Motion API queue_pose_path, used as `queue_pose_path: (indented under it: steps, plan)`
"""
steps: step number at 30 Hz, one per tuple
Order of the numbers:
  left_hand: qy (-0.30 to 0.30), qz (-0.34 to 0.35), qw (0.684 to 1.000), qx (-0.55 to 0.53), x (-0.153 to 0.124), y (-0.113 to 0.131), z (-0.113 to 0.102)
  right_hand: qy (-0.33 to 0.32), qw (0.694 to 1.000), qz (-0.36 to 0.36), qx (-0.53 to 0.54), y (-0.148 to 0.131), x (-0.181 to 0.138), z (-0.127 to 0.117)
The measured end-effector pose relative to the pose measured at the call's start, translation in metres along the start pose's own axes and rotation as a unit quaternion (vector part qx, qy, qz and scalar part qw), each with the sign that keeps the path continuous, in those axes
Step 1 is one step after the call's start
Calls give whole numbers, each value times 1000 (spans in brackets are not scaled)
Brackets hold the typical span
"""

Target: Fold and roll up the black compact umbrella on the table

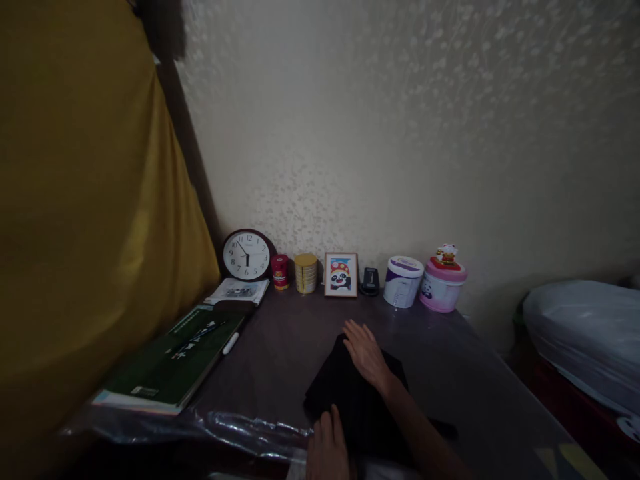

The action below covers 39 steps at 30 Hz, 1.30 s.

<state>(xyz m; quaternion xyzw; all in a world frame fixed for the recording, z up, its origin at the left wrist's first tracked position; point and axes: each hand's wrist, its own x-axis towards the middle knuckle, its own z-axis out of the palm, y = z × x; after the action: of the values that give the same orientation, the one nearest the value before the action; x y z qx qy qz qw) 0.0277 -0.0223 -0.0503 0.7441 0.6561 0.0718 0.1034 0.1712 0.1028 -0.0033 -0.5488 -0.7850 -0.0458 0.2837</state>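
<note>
A black folded cloth item [345,387] lies near the front edge of the table; its exact kind does not show. Across its far part my right hand [366,357] rests flat, fingers stretched out and pointing away to the left. My left hand [327,447] lies on its near left corner, fingers extended and partly cut off by the bottom of the view. From under my right forearm a narrow dark piece [444,428] sticks out to the right, and I cannot tell whether it belongs to the cloth.
Along the wall stand a clock [247,255], a red tin [281,272], a yellow can [305,275], a framed panda picture [341,275], a small black device [370,281] and two tubs [403,283]. A green book [175,360] lies left, beside a yellow curtain [100,233].
</note>
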Motion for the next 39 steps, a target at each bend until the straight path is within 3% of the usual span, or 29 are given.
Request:
queue_pose_path:
  steps: [4, 10, 13, 17, 20, 24, 32, 39]
  plan:
    - [-58, -5, 998, -24, -3, -1, -13, -63, 996, -20, 64, -32, -23, -8]
    - [-49, -4, 997, -53, -11, 0, -33, -126, 982, -70, 124, -74, -54, -16]
    - [-65, -14, 996, -62, -13, 0, -31, -125, 969, -39, 210, -81, -61, -27]
    - [-96, -22, 991, -90, -15, -4, -31, -14, 948, 135, 289, -52, -74, -45]
    - [-125, -4, 987, -97, -17, -7, -37, 65, 940, 278, 185, -11, -99, -51]
    - [-144, -6, 984, -105, -18, -6, -42, 90, 907, 393, 125, 26, -134, -52]
    - [-136, -11, 982, -127, -18, -6, -37, 104, 860, 409, 288, 19, -135, -55]
    - [-138, -4, 981, -134, -19, -5, -41, 123, 859, 413, 277, 11, -135, -48]
